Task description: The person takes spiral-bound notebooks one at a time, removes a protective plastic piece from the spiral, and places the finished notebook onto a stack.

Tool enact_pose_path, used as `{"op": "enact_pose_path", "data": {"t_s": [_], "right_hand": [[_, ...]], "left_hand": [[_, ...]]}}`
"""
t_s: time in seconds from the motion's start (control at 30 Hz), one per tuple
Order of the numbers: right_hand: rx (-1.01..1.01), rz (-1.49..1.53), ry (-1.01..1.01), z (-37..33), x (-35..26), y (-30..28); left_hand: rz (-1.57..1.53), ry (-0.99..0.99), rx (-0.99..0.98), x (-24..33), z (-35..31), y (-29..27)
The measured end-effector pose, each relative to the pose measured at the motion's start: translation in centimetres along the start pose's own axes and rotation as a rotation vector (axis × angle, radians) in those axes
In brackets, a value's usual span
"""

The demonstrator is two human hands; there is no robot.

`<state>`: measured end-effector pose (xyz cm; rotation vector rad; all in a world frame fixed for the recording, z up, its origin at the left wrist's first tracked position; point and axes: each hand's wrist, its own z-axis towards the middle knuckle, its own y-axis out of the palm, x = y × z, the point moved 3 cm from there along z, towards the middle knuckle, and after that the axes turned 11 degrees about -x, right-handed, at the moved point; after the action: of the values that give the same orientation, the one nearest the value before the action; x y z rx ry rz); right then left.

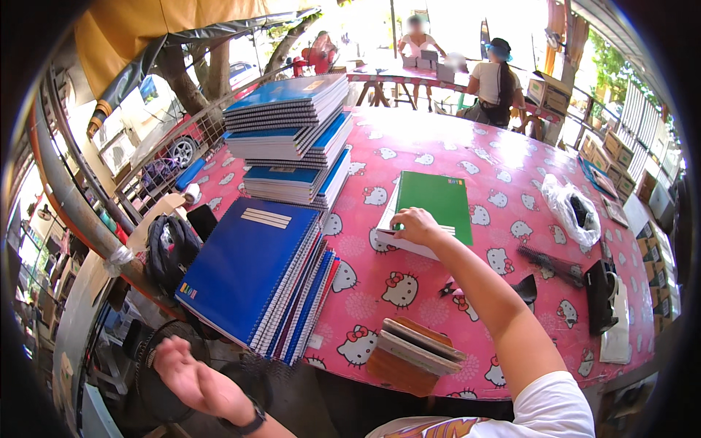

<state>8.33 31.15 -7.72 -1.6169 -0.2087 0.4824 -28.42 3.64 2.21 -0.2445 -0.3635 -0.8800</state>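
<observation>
**Right hand on a green notebook**

The right hand (415, 225) rests its fingers, grip closed, on the near edge of a green notebook (435, 201) lying mid-surface on the pink patterned surface (504, 175). The left hand (191, 379) hangs open below blue spiral notebooks (252, 274).

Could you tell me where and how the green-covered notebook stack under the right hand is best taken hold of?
Probably by its near-left corner, coming from the near side. The green notebook stack lies flat on the pink tablecloth, and the right hand rests on that corner, where the white page edges are exposed and nothing crowds them.
</observation>
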Motion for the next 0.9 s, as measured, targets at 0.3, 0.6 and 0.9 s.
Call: {"op": "enact_pose_path", "data": {"t_s": [0.3,0.6,0.9], "right_hand": [[0.077,0.092,0.031,-1.8,0.3,-1.4],[0.299,0.537,-0.281,-15.1,-14.5,-11.3],[0.775,0.247,-0.338,-22.1,-10.4,-13.7]], "left_hand": [[-0.689,-0.412,-0.515,3.0,-5.0,13.2],[-1.214,-0.853,-0.626,4.6,-4.3,22.1],[-1.002,-0.644,-0.503,5.1,-1.4,18.9]]}}
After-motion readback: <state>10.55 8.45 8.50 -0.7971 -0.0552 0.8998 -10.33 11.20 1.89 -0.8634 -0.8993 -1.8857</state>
